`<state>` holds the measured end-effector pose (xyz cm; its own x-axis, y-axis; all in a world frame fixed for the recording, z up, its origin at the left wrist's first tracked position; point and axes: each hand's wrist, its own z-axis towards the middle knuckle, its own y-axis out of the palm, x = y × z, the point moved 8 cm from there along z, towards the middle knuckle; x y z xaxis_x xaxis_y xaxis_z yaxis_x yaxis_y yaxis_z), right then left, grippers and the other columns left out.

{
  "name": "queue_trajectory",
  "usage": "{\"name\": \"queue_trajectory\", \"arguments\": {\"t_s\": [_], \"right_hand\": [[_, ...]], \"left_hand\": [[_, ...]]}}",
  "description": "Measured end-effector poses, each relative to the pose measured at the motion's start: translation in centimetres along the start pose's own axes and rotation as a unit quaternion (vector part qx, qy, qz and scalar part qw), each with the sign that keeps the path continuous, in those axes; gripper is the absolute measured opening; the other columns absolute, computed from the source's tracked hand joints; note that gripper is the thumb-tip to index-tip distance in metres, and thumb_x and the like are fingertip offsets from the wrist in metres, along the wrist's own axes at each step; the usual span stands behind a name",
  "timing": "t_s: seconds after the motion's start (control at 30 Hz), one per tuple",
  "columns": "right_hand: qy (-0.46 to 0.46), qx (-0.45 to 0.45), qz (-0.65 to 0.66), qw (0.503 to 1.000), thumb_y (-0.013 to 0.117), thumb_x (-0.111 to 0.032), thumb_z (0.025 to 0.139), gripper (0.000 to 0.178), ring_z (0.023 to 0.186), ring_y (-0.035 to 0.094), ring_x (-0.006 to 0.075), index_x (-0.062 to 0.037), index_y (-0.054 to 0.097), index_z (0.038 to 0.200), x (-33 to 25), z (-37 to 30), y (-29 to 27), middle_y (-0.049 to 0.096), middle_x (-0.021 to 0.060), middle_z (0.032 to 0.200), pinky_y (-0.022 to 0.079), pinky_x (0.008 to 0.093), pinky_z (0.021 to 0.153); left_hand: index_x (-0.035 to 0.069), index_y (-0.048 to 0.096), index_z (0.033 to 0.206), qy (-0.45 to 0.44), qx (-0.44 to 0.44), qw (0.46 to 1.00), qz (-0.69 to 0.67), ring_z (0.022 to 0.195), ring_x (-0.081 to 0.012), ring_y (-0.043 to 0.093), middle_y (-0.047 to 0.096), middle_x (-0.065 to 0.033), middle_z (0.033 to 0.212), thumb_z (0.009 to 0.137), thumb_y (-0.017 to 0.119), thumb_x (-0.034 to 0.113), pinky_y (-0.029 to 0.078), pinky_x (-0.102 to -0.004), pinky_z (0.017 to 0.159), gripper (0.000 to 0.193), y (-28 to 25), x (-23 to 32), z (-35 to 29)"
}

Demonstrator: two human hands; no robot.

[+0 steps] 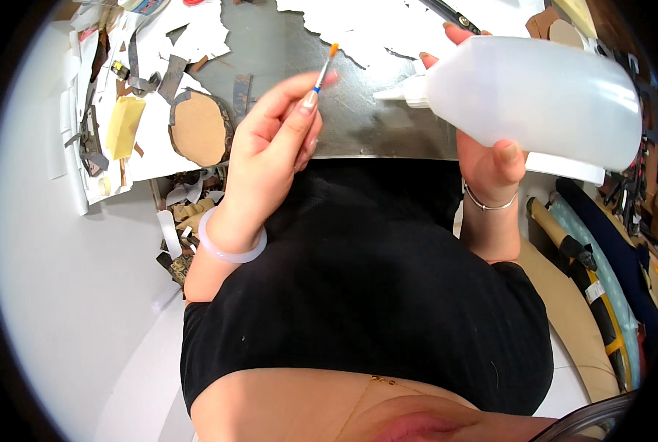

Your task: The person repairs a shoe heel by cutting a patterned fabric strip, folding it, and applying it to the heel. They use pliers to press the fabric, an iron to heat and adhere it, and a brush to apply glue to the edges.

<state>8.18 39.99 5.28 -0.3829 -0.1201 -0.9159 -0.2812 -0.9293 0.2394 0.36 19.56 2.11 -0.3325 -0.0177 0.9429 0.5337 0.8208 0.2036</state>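
Between the thumb and fingers of my left hand (pixel 281 136) is a small paintbrush (pixel 321 76) with a silver ferrule and orange bristles, tip pointing up and away. My right hand (pixel 487 166) grips a large translucent white squeeze bottle (pixel 535 92) around its body. The bottle lies tilted on its side, and its narrow nozzle (pixel 390 94) points left towards the brush without touching it. Both hands are over the near edge of a metal-topped table (pixel 263 44). Left of my left hand lies an oval tan piece (pixel 199 129) with a dark patterned border.
White paper sheets with ragged edges (pixel 344 26) cover parts of the table. Dark strips, scraps and a yellow block (pixel 125 127) crowd the left side. A black pen (pixel 453 15) lies at the far right. Rolled materials (pixel 590 258) stand at my right; scraps (pixel 189 214) fill a space below the table.
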Motion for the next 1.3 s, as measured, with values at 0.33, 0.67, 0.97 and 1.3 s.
{"name": "queue_trajectory", "arguments": {"t_s": [0.33,0.67,0.97,1.3], "right_hand": [[-0.048,0.262,-0.165,0.95,0.053,-0.084,0.076,0.116,0.116,0.061,0.0362,0.0016,0.029,0.149,-3.7,1.6,1.0,0.054,0.0262,0.131,0.06,0.0452,0.086],[-0.176,0.132,-0.114,0.969,0.043,-0.079,0.089,0.1,0.115,0.061,0.0316,-0.0026,0.028,0.152,-3.9,2.5,0.9,0.054,0.022,0.135,0.057,0.0426,0.085],[-0.137,0.203,-0.137,0.96,0.047,-0.072,0.09,0.092,0.116,0.058,0.0342,-0.0026,0.033,0.15,-3.4,2.7,2.9,0.053,0.0208,0.136,0.053,0.0446,0.088],[-0.139,0.096,-0.086,0.982,0.05,-0.074,0.087,0.095,0.122,0.054,0.038,-0.0036,0.034,0.15,-3.2,2.6,2.2,0.052,0.0217,0.139,0.05,0.0491,0.094]], "left_hand": [[0.0,0.063,0.107,-0.093,-0.074,0.993,-0.002,0.048,-0.0014,0.025,0.033,0.0084,0.057,0.109,0.04,0.026,0.021,-0.0193,0.044,0.035,2.4,-1.0,-1.2],[-0.001,0.061,0.121,-0.114,-0.101,0.981,-0.119,0.046,-0.0015,0.025,0.034,0.007,0.056,0.108,0.038,0.019,0.023,-0.0181,0.042,0.034,3.7,-2.5,-2.9],[-0.001,0.065,0.121,-0.071,-0.076,0.995,-0.01,0.046,0.0005,0.03,0.037,0.0086,0.055,0.107,0.044,0.021,0.022,-0.0173,0.043,0.033,2.8,-2.3,-2.5],[0.0,0.069,0.106,-0.15,-0.08,0.982,-0.077,0.044,0.0008,0.029,0.037,0.0087,0.052,0.105,0.048,0.026,0.021,-0.0179,0.042,0.032,2.9,-3.2,-2.9]]}}
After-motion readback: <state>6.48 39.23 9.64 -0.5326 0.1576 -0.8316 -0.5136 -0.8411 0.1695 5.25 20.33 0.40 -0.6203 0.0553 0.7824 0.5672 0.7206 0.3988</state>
